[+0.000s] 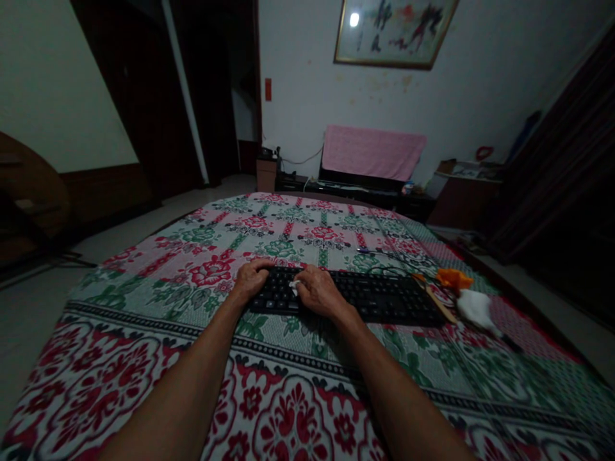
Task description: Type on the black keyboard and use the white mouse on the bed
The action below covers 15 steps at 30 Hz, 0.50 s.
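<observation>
A black keyboard (379, 298) lies flat on the patterned cloth in front of me. My left hand (252, 280) is closed around its upper left end, steadying against the edge. Over the keys left of the middle is my right hand (317, 288), its fingers pinched on a small crumpled white tissue (294, 286). The tissue appears to touch the keys, though the fingers partly cover it.
Right of the keyboard lie a flat wooden-coloured stick (441, 305), an orange cloth (454, 279) and a white bundle (475, 308) with a dark handle. A pen (368, 251) and dark cable lie behind. Beyond the floral cloth (288, 410) stands a pink-towel-covered screen (372, 153).
</observation>
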Available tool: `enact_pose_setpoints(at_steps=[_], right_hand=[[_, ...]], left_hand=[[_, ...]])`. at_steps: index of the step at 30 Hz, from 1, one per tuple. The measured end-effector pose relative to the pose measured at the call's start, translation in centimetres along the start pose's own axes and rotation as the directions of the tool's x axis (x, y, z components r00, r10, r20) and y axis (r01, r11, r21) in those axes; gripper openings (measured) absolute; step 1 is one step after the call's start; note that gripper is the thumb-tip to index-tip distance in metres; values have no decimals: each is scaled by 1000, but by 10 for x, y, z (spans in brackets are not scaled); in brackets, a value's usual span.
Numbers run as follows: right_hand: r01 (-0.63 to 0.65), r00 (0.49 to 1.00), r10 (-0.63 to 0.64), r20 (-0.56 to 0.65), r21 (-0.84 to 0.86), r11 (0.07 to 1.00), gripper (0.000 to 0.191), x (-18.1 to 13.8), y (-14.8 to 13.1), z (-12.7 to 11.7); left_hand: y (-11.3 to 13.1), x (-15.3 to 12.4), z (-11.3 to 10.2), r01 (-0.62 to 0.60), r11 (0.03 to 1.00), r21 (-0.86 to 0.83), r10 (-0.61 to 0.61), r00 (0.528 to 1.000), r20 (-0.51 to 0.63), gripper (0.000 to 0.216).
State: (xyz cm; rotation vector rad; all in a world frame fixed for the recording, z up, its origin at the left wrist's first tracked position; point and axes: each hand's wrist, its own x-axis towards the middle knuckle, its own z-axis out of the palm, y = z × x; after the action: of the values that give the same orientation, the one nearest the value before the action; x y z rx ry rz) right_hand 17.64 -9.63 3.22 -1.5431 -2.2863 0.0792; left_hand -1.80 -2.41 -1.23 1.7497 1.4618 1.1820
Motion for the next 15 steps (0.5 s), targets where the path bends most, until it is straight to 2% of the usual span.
enact_pose_setpoints(at_steps=[5, 10, 15], right_hand=[[-53, 995, 52, -88, -11, 999, 22, 1, 8, 8], [-21, 999, 18, -30, -85, 996, 23, 0, 4, 6], [-33, 999, 33, -14, -25, 999, 23, 1, 2, 2]], left_hand=[[-3, 1, 2, 5, 1000, -13, -5, 1000, -11, 36], [-4, 1, 3, 2, 999, -33, -2, 1000, -17, 36], [-2, 1, 2, 1, 998, -69, -2, 1000, -18, 35]])
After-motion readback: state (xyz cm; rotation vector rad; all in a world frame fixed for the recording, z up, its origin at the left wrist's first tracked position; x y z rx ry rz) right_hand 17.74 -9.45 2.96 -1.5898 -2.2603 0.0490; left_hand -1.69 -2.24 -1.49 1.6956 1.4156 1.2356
